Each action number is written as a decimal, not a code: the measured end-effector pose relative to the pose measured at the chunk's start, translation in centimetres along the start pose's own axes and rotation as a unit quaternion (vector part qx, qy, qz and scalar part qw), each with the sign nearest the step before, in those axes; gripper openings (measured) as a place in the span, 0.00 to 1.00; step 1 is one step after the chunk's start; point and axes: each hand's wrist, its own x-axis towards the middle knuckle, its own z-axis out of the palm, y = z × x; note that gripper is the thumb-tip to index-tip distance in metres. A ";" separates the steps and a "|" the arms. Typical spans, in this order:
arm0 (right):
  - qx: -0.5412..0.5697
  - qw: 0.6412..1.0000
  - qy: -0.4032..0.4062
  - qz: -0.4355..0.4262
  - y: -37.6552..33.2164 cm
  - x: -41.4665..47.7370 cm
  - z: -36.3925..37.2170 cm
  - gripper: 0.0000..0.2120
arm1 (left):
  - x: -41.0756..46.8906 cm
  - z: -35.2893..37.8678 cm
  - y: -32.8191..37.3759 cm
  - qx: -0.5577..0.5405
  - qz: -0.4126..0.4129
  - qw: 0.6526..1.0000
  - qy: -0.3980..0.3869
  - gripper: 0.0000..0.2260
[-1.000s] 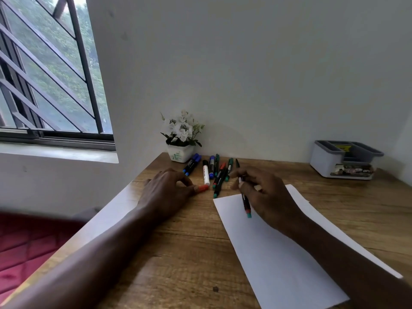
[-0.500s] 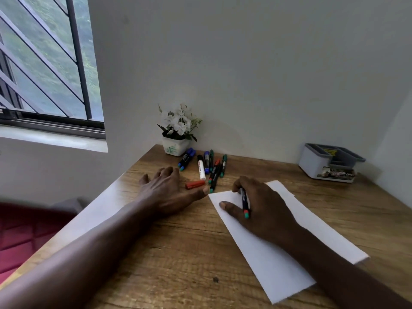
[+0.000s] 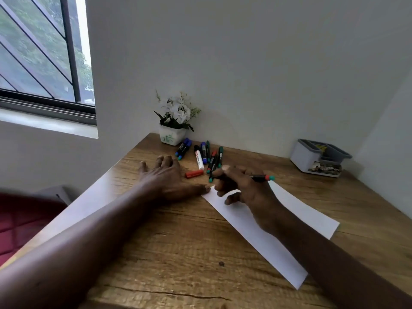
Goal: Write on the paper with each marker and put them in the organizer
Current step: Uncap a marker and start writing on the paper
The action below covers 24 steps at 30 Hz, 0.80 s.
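Observation:
A white sheet of paper (image 3: 296,210) lies slanted on the wooden desk. My right hand (image 3: 243,186) hovers over its far corner, shut on a black marker (image 3: 262,177) whose red and green end sticks out to the right. My left hand (image 3: 169,177) lies flat and spread on the desk, thumb touching the paper's corner. A red marker cap (image 3: 194,173) rests just right of that hand. Several markers (image 3: 206,153) in blue, white, green and red are scattered behind it. The grey and white organizer (image 3: 305,158) stands at the back right.
A white pot of white flowers (image 3: 172,136) stands against the wall behind the markers. The desk's left edge (image 3: 93,197) runs diagonally, with a red seat (image 3: 20,221) beyond it. A barred window is at upper left.
My right hand has turned the marker so its red and green end now points right instead of down. My left hand let go of the red cap and flattened beside the paper.

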 end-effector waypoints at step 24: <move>-0.097 0.995 0.015 0.009 0.4 1.4 0.8 0.05 | 0.2 -0.5 -0.3 0.012 0.022 1.000 -0.006 0.72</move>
